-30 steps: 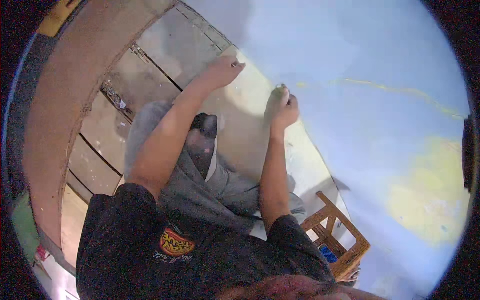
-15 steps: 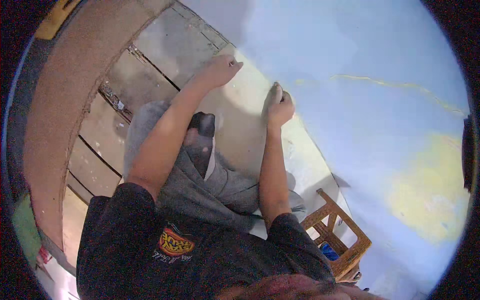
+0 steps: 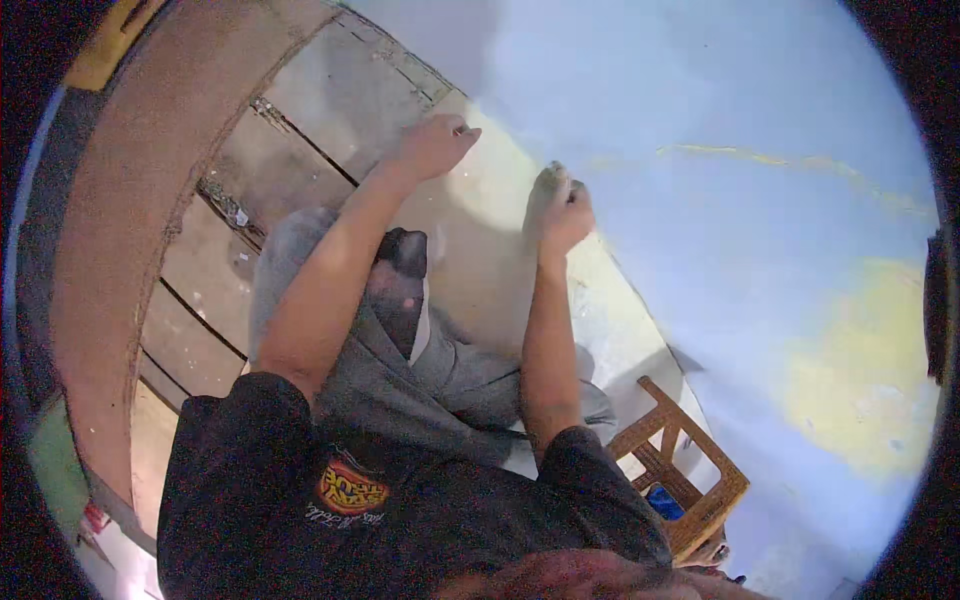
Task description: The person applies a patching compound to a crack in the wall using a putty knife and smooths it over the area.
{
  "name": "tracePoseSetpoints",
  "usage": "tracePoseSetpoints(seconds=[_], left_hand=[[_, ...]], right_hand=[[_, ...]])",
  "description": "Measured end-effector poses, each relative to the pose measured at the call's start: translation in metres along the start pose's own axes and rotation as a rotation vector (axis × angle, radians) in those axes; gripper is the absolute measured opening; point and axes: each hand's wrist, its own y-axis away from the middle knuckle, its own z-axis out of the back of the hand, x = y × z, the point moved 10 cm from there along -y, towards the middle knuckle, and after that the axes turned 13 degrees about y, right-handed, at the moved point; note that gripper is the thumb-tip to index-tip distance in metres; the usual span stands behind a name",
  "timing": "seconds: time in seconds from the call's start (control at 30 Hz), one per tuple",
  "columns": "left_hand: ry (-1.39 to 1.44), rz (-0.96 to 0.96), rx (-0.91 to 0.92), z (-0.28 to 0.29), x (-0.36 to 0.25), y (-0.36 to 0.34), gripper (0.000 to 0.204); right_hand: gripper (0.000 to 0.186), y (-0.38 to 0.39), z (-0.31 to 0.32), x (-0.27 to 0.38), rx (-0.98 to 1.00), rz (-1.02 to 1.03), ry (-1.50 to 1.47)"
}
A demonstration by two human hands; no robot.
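Note:
My left hand (image 3: 436,146), fingers curled, is raised over a cream, board-like surface (image 3: 500,150); what it holds, if anything, is too small to make out. Lower and to its right, my right hand (image 3: 566,215) is closed, with a small indistinct pale or greyish shape at the fingertips, near the foot of a pale blue wall (image 3: 720,90). A thin yellow line (image 3: 770,158) runs across the wall to the right of that hand. Beneath my forearms are my crossed legs in grey trousers (image 3: 400,390) and a dark-socked foot (image 3: 398,290).
A brown woven-patterned stool or rack (image 3: 715,495) with a blue item inside stands at my lower right. Left are floor boards (image 3: 210,310) with dark gaps and debris, and a wide brown strip (image 3: 110,250). A yellow patch (image 3: 850,370) marks the wall.
Over the last second my left hand has drifted slightly toward the left. My right hand has shifted a little within the same spot, still closed.

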Motion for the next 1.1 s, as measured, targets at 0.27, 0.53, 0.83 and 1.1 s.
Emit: tracePoseSetpoints(seconds=[0.27,0.53,0.83,1.1], left_hand=[[0.064,-0.010,0.017,-0.002,-0.010,0.003,0.052],[0.089,-0.025,0.085,-0.022,0.009,-0.017,0.058],[-0.093,-0.123,0.091,-0.018,-0.001,-0.007,0.055],[-0.284,-0.206,0.186,-0.001,0.049,-0.021,0.040]], right_hand=[[0.043,0.000,-0.020,-0.016,0.248,-0.014,0.033],[0.036,0.014,0.002,-0.031,0.324,0.239,0.105],[0.028,0.010,0.042,-0.109,0.216,0.078,0.007],[0.034,0.004,0.026,-0.068,0.323,0.033,-0.146]])
